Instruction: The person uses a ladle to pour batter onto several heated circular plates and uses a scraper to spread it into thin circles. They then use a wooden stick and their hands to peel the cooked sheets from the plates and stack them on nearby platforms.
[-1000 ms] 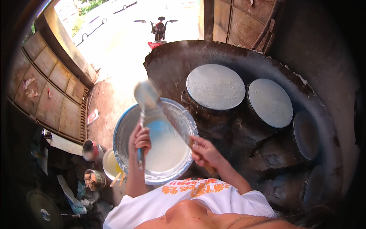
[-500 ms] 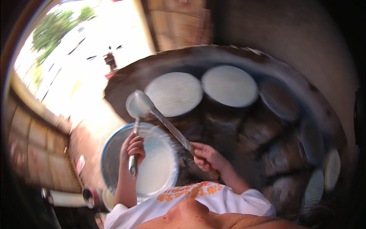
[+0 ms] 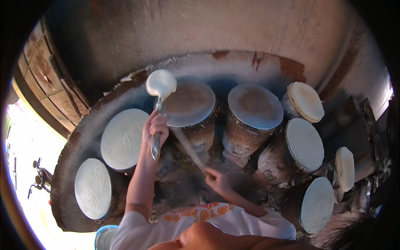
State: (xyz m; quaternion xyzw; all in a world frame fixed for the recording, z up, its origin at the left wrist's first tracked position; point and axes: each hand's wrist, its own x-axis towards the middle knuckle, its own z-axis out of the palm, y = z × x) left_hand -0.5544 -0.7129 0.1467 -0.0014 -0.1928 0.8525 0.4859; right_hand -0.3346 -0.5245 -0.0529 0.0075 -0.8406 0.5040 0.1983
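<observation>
My left hand (image 3: 155, 127) is closed round the metal handle of a ladle (image 3: 161, 83), whose bowl is full of white batter. The ladle is over the far left edge of a round griddle (image 3: 189, 104) with a bare, brownish top. Lower and to the right, my right hand (image 3: 216, 181) grips a long flat spatula (image 3: 188, 148) that slants up to the left; its far end is hidden behind my left hand and forearm. Another bare griddle (image 3: 255, 106) stands to the right. White batter covers two griddles on the left, the upper (image 3: 125, 139) and the lower (image 3: 92, 189).
On the right are two more batter-covered griddles, one farther (image 3: 306, 143) and one nearer (image 3: 317, 204). Thick pale round flatbreads lie beyond them, one at the back (image 3: 306, 102) and one at the side (image 3: 345, 168). A curved counter rim (image 3: 196, 60) encloses everything. A blue-rimmed bucket (image 3: 100, 235) shows at lower left.
The view has swung right, away from the doorway and the batter bucket. The ladle and spatula, earlier touching over the bucket's far side, are now apart, the ladle raised over the bare griddle.
</observation>
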